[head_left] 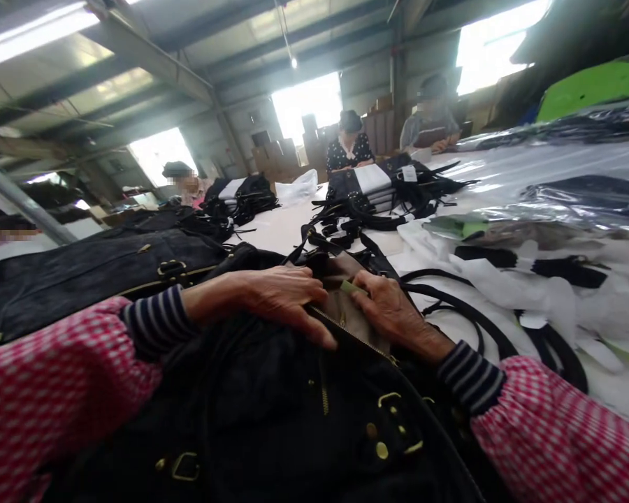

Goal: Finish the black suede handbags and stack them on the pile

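A black handbag (272, 412) with gold buckles and a gold zipper lies in front of me, its top open onto a brown lining (346, 307). My left hand (277, 297) rests on the bag's open edge, fingers curled over it and gripping the rim. At the opening, my right hand (388, 307) pinches a small green slip (352, 286) against the lining. Both wrists wear striped cuffs under pink checked sleeves.
Another black bag (84, 276) lies to the left. Black straps (451, 307) and white wrapping paper (529, 279) cover the white table (277, 227) on the right. Stacks of bags (377, 185) stand farther back. Several other people sit along the table's far side.
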Action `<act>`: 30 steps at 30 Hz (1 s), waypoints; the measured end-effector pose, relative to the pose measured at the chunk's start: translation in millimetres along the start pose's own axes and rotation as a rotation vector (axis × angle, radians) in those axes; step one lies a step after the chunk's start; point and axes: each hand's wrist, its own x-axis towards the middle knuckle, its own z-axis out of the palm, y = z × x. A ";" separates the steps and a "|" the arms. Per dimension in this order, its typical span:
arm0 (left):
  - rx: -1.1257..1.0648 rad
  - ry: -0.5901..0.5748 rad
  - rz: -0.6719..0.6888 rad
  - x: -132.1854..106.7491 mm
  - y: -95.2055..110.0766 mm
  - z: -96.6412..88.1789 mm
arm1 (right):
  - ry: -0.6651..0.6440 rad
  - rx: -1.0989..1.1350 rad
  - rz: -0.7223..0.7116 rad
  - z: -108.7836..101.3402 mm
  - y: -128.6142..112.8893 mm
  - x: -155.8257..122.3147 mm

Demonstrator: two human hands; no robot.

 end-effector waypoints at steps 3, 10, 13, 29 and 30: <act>0.059 -0.088 0.030 10.4 4.5 4.5 | 0.015 0.007 0.004 -0.2 1.8 -2.5; 0.231 -0.002 0.105 8.8 13.1 22.5 | 0.019 0.002 0.000 2.5 5.5 -1.7; 0.277 0.034 0.116 2.9 12.1 29.9 | 0.020 -0.005 -0.007 2.3 5.7 -1.4; 0.055 0.052 0.233 15.4 4.0 22.7 | -0.089 -0.005 -0.036 -7.3 -4.1 -1.1; 0.063 0.044 0.217 15.5 4.2 23.4 | -0.101 -0.006 -0.031 -8.1 -4.5 -0.5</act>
